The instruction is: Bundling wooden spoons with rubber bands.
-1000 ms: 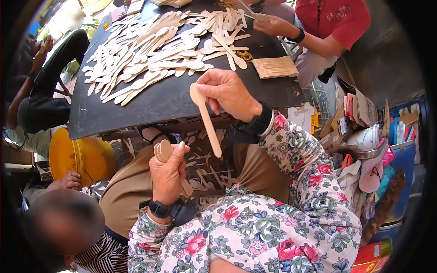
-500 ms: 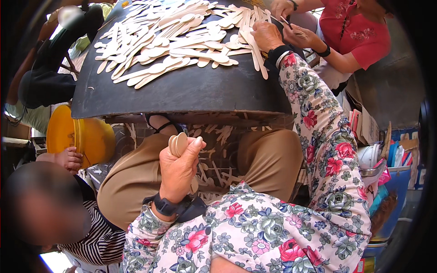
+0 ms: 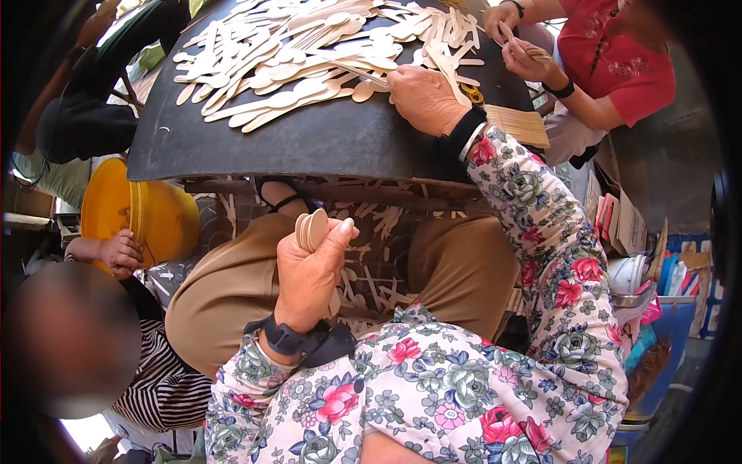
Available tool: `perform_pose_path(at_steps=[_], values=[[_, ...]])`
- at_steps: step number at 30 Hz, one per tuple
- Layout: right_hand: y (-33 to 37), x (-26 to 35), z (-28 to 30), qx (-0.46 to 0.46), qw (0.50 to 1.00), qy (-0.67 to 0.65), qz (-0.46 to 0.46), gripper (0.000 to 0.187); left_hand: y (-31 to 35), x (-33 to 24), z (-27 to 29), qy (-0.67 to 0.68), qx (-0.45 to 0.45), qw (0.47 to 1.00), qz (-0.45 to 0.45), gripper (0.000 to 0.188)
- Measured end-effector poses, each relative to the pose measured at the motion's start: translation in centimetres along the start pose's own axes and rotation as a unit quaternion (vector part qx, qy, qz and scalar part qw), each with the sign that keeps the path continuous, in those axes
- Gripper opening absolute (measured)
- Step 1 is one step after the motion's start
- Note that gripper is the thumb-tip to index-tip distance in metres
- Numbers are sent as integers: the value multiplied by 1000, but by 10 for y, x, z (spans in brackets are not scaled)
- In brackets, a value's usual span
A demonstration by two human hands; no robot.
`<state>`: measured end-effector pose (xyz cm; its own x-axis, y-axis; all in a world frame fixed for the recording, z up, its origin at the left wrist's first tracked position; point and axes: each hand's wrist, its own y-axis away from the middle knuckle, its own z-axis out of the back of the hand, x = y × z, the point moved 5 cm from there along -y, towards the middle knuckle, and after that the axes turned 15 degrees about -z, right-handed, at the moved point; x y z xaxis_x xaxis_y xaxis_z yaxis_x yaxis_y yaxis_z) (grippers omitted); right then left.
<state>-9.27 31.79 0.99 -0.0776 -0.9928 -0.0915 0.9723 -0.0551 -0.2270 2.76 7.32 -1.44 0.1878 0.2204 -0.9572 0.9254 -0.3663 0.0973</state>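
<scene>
My left hand (image 3: 308, 271) is closed around a small stack of wooden spoons (image 3: 312, 230), held upright above my lap with their rounded bowls showing over the fist. Over the dark table (image 3: 309, 158), my right hand (image 3: 429, 99) pinches a wooden spoon (image 3: 362, 74), seen nearly edge-on and pointing to the left. Its fingertips are partly hidden behind the back of the hand. A large heap of loose wooden spoons (image 3: 286, 58) spreads across the table just beyond that hand.
Beside my right wrist lies a neat row of wooden spoons (image 3: 516, 124), with yellow rings (image 3: 470, 94) nearby. Across at the right, a person in red (image 3: 610, 69) holds spoons. A person's hand (image 3: 120, 251) rests on a yellow bucket (image 3: 166, 213) at left. Spoons litter the floor.
My right hand has moved left and nearer over the heap and now pinches a spoon. The row of spoons and yellow rings have come into sight. My left hand keeps its stack.
</scene>
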Motion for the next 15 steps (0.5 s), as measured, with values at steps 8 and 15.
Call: perform_pose_path(at_steps=[8, 15], values=[[9, -14, 9, -17, 996, -73, -40, 6, -4, -1, 5, 0, -10, 1000, -3, 20], [51, 13, 33, 233, 792, -533, -188, 20, -13, -4, 22, 38, -55, 998, 3, 17]])
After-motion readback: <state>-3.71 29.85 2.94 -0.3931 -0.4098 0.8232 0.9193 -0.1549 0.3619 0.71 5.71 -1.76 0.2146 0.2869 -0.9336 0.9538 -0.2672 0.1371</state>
